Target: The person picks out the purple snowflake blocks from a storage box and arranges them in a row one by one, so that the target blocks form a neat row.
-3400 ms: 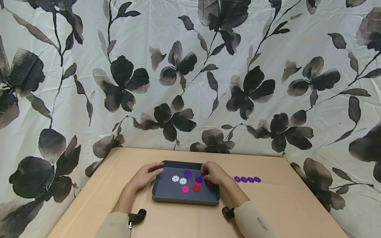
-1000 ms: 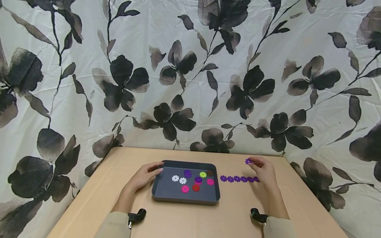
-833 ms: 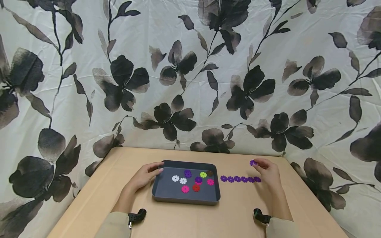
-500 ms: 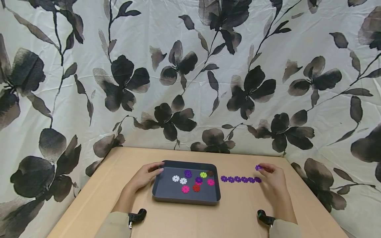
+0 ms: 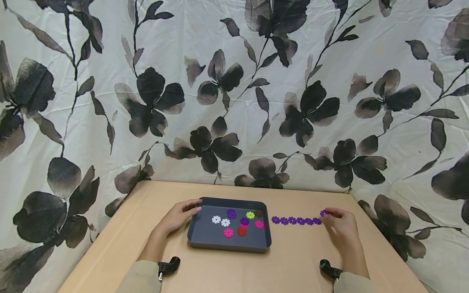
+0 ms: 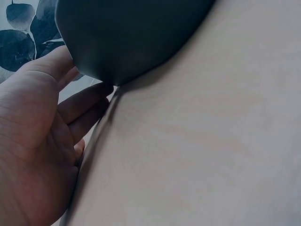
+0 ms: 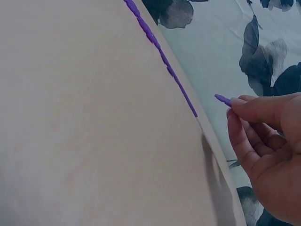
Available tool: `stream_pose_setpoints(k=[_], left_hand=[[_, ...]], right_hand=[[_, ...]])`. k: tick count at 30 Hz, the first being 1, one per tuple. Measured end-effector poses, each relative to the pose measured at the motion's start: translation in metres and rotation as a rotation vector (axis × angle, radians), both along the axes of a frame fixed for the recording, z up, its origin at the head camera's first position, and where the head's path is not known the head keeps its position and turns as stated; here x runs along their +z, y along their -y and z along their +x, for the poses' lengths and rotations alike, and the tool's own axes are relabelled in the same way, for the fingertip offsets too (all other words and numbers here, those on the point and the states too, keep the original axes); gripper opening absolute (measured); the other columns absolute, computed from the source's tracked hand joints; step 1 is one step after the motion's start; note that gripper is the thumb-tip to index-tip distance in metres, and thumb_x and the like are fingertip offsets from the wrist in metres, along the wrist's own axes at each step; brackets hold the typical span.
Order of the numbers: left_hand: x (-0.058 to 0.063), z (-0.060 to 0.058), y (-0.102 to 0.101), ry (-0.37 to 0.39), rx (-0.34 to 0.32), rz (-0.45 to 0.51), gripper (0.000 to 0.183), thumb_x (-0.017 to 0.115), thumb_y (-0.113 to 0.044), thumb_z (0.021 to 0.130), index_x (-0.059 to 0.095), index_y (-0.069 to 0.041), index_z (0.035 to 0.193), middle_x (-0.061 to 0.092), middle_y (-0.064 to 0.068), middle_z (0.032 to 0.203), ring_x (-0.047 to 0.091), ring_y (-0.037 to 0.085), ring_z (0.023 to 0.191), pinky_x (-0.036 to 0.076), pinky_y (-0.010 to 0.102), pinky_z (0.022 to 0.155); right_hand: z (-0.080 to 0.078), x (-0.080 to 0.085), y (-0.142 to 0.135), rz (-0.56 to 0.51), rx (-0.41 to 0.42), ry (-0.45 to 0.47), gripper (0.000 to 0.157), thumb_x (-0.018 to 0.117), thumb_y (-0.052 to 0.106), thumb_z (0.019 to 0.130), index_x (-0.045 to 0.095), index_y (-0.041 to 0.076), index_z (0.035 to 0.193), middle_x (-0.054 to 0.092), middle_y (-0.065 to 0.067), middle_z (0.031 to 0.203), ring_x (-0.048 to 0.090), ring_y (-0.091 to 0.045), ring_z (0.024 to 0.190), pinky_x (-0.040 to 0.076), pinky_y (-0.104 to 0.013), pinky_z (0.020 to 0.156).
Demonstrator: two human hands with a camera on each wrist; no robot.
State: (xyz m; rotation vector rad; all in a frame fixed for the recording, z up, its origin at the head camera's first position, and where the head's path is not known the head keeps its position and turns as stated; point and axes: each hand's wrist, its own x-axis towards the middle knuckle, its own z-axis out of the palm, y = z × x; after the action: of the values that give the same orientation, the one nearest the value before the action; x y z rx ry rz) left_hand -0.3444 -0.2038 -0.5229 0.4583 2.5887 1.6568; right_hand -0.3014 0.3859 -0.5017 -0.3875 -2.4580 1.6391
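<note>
Purple flower disc (image 5: 324,213) is what the right hand has pinched between thumb and fingertips, held up off the table just beyond the right end of a row. From where I stand, the biggest thing about is the floral cloth (image 5: 256,122) hanging behind everything; before it spreads the pale table (image 5: 227,270). On that sits a grey tray (image 5: 205,234), its left end gripped by the left hand (image 5: 176,217), thumb over the rim. The right hand (image 5: 342,228) is well apart from the tray, over on the row's side. Between them lies the row of purple discs (image 5: 292,220), six of them, neighbours touching; I can't tell whether they interlock. Inside the tray are loose white discs (image 5: 216,219), pink discs (image 5: 228,232), a red disc (image 5: 241,231), a lime disc (image 5: 250,215), a brown disc (image 5: 258,213) and two purple ones, one partly covering a pink.

What might go wrong, to my eye: the pinch takes only the thin disc's edge, so it could twist or slip. If it came down on the end piece rather than beside it, the line would probably skew. And the row starts just beside the tray, so a careless push from the left could shove it out of line.
</note>
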Motion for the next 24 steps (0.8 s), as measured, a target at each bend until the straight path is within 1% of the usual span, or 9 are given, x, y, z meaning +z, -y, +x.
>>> stream_pose_setpoints(k=[3, 6, 11, 14, 17, 19, 21, 22, 24], left_hand=[[0.0, 0.0, 0.0, -0.003, -0.001, -0.004, 0.052, 0.069, -0.042, 0.1, 0.063, -0.017, 0.145, 0.057, 0.011, 0.153, 0.048, 0.035, 0.147, 0.038, 0.056, 0.121], [-0.001, 0.0, 0.0, -0.004, -0.006, -0.002, 0.052, 0.069, -0.041, 0.1, 0.062, -0.016, 0.145, 0.057, 0.011, 0.153, 0.048, 0.035, 0.147, 0.038, 0.055, 0.121], [-0.002, 0.0, -0.001, -0.003, -0.013, 0.006, 0.053, 0.07, -0.039, 0.1, 0.062, -0.013, 0.145, 0.057, 0.011, 0.153, 0.048, 0.034, 0.147, 0.038, 0.055, 0.122], [-0.002, 0.001, -0.001, -0.003, -0.016, 0.007, 0.053, 0.07, -0.039, 0.1, 0.062, -0.013, 0.146, 0.057, 0.011, 0.153, 0.048, 0.035, 0.147, 0.038, 0.055, 0.122], [-0.002, 0.001, -0.001, -0.005, -0.019, 0.003, 0.053, 0.069, -0.039, 0.101, 0.061, -0.013, 0.146, 0.057, 0.012, 0.153, 0.048, 0.035, 0.146, 0.038, 0.055, 0.121], [-0.001, 0.0, -0.001, -0.004, -0.019, 0.004, 0.052, 0.069, -0.039, 0.101, 0.061, -0.014, 0.146, 0.057, 0.012, 0.153, 0.049, 0.035, 0.146, 0.038, 0.055, 0.121], [-0.001, 0.0, -0.001, -0.006, -0.015, 0.003, 0.052, 0.069, -0.039, 0.101, 0.062, -0.015, 0.146, 0.057, 0.012, 0.153, 0.049, 0.035, 0.146, 0.039, 0.055, 0.121], [-0.001, 0.0, -0.001, -0.006, -0.013, 0.003, 0.051, 0.069, -0.039, 0.101, 0.062, -0.015, 0.145, 0.057, 0.012, 0.153, 0.049, 0.035, 0.145, 0.039, 0.055, 0.121], [-0.001, 0.0, -0.001, -0.005, -0.013, 0.005, 0.05, 0.069, -0.039, 0.101, 0.062, -0.016, 0.145, 0.057, 0.012, 0.153, 0.049, 0.035, 0.146, 0.038, 0.055, 0.121]], right_hand=[[0.0, -0.003, -0.002, -0.043, -0.001, 0.006, 0.039, 0.068, 0.007, 0.1, 0.061, -0.001, 0.138, 0.061, -0.021, 0.135, 0.064, -0.02, 0.108, 0.058, -0.018, 0.083], [0.0, -0.006, -0.004, -0.036, 0.0, 0.014, 0.036, 0.064, 0.001, 0.101, 0.061, -0.005, 0.135, 0.065, -0.022, 0.128, 0.067, -0.016, 0.099, 0.059, -0.019, 0.08], [-0.003, -0.009, -0.01, 0.084, 0.009, 0.012, 0.031, 0.065, -0.004, 0.098, 0.065, -0.01, 0.128, 0.071, -0.022, 0.116, 0.065, -0.013, 0.09, 0.056, -0.016, 0.073], [-0.004, -0.01, -0.014, 0.203, 0.013, 0.015, 0.027, 0.068, -0.002, 0.097, 0.069, -0.01, 0.123, 0.073, -0.023, 0.113, 0.064, -0.018, 0.092, 0.053, -0.015, 0.07], [-0.004, -0.009, -0.015, 0.282, 0.014, 0.023, 0.025, 0.07, 0.0, 0.095, 0.071, -0.01, 0.118, 0.072, -0.026, 0.113, 0.065, -0.029, 0.098, 0.053, -0.023, 0.074], [-0.004, -0.008, -0.015, 0.301, 0.002, 0.041, 0.024, 0.069, 0.003, 0.095, 0.072, -0.008, 0.116, 0.072, -0.027, 0.115, 0.063, -0.035, 0.104, 0.052, -0.032, 0.081], [-0.004, -0.006, -0.012, 0.31, -0.016, 0.047, 0.024, 0.068, 0.006, 0.097, 0.072, -0.008, 0.117, 0.071, -0.027, 0.115, 0.062, -0.038, 0.107, 0.05, -0.039, 0.084], [-0.005, -0.005, -0.011, 0.315, -0.025, 0.043, 0.025, 0.067, 0.007, 0.098, 0.072, -0.008, 0.117, 0.071, -0.027, 0.116, 0.062, -0.038, 0.107, 0.049, -0.04, 0.084], [-0.005, -0.002, -0.005, 0.308, -0.042, 0.026, 0.027, 0.065, 0.011, 0.101, 0.071, -0.006, 0.12, 0.071, -0.026, 0.117, 0.061, -0.036, 0.106, 0.051, -0.036, 0.082]])
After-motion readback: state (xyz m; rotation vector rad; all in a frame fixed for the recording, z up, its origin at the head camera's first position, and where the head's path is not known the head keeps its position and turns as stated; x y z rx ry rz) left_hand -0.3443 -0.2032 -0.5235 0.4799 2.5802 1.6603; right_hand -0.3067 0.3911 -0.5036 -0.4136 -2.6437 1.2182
